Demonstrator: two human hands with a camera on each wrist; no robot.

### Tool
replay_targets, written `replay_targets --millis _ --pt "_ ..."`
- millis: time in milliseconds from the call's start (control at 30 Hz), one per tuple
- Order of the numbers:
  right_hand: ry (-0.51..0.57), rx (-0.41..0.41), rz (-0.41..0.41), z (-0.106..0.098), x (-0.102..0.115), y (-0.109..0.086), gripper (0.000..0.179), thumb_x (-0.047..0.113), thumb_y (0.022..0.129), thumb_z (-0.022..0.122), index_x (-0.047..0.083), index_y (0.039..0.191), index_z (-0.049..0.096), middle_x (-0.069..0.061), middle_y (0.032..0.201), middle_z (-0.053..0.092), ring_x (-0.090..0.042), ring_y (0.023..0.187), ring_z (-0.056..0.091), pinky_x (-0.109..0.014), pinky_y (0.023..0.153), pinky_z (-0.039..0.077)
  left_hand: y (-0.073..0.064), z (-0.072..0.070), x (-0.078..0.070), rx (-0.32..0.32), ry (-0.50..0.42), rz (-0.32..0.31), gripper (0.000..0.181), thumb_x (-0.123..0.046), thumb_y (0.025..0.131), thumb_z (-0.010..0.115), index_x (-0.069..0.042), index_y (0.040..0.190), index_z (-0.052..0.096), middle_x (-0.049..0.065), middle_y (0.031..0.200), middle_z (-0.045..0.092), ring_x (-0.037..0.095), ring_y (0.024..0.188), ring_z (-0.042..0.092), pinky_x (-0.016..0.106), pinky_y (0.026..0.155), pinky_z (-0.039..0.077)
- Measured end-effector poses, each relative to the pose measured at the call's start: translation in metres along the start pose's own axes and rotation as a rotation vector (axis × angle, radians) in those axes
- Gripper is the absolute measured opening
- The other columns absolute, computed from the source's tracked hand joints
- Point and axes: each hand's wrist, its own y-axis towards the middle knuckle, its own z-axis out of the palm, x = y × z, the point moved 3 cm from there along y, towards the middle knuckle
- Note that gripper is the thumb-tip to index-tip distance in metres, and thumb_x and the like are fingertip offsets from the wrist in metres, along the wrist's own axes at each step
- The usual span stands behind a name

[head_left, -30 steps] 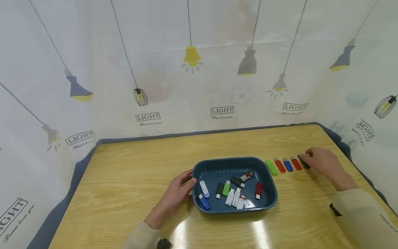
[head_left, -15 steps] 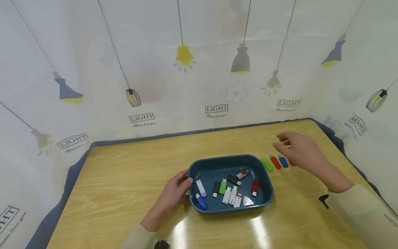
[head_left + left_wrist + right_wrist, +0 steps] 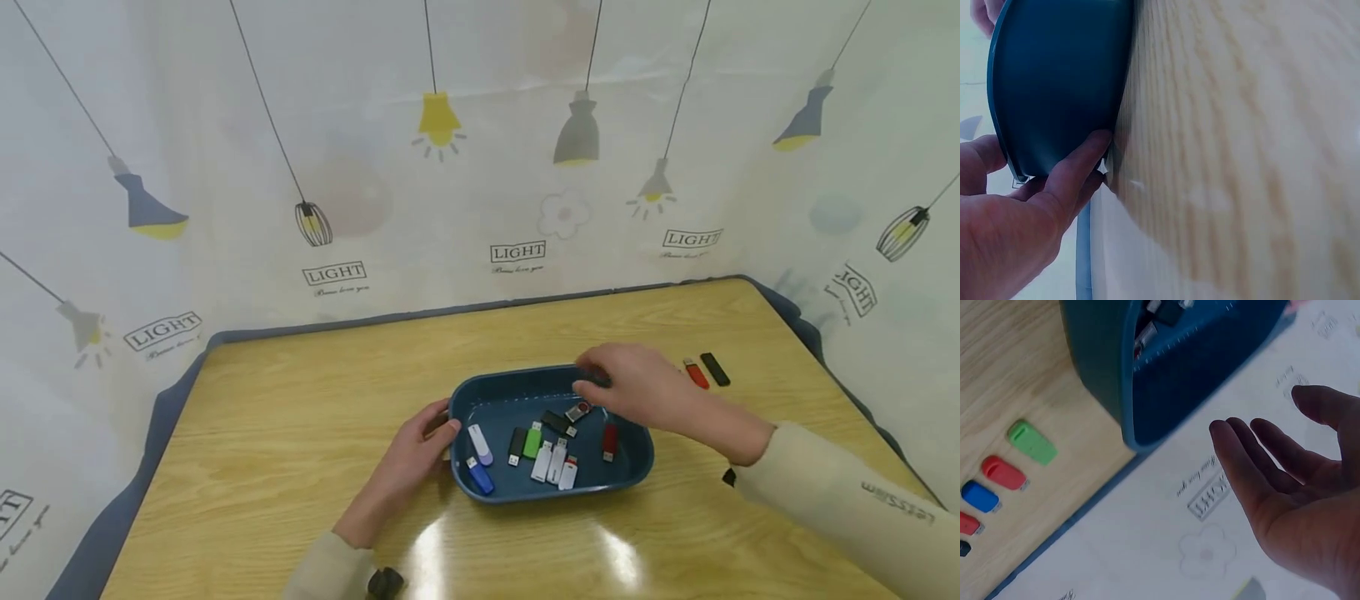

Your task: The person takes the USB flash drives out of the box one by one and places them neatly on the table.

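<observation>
A dark blue tray stands on the table with several USB flash drives in it. My left hand grips its left end, thumb at the rim and fingers against the outer wall. My right hand is over the tray's far right part, fingers loosely bent and nothing between them in the right wrist view. Inside lie a blue drive, a green drive, a dark red drive, a silver swivel drive, and black and white ones.
Right of the tray runs a row of drives: green, red, blue, another red and black. My right forearm hides part of it in the head view. A printed curtain borders the wooden table.
My right hand has let go of the black drive at the row's right end and moved left over the tray. My left hand keeps its grip. The head view has shifted slightly.
</observation>
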Motion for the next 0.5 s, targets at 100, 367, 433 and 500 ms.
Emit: replay_targets --millis 100,367,433,500 --pt "-0.013 0.081 -0.009 0.014 0.009 0.01 0.037 0.026 0.1 0.07 -0.001 0.124 0.07 -0.011 0.111 0.074 -0.021 0.094 0.068 -0.041 0.083 0.061 0.0 -0.001 -0.001 0.01 -0.003 0.008 0.051 -0.019 0.108 0.056 -0.004 0.156 0.043 0.024 0.157 0.042 0.04 0.139 0.049 0.051 0.099 0.055" --pt "-0.087 0.213 0.014 0.039 0.021 0.03 0.036 0.025 0.1 0.071 -0.001 0.123 0.07 -0.012 0.111 0.074 -0.017 0.089 0.069 -0.042 0.085 0.061 -0.001 -0.002 -0.001 0.018 -0.001 0.026 0.051 -0.019 0.108 0.055 -0.003 0.155 0.043 0.026 0.157 0.042 0.041 0.138 0.049 0.05 0.098 0.056" --pt "-0.105 0.222 0.028 0.044 0.021 0.033 0.035 0.025 0.099 0.071 -0.001 0.123 0.071 -0.011 0.11 0.074 -0.016 0.089 0.067 -0.043 0.086 0.06 -0.001 -0.001 -0.002 0.024 0.004 0.025 0.051 -0.019 0.108 0.055 -0.003 0.155 0.042 0.027 0.157 0.041 0.042 0.138 0.048 0.05 0.098 0.056" --pt "-0.107 0.226 0.039 0.048 0.02 0.036 0.034 0.024 0.099 0.071 -0.001 0.123 0.071 -0.01 0.108 0.073 -0.016 0.089 0.066 -0.043 0.086 0.06 -0.001 0.0 -0.003 0.03 0.011 0.023 0.051 -0.019 0.109 0.054 -0.003 0.156 0.042 0.027 0.158 0.04 0.042 0.139 0.048 0.05 0.099 0.055"
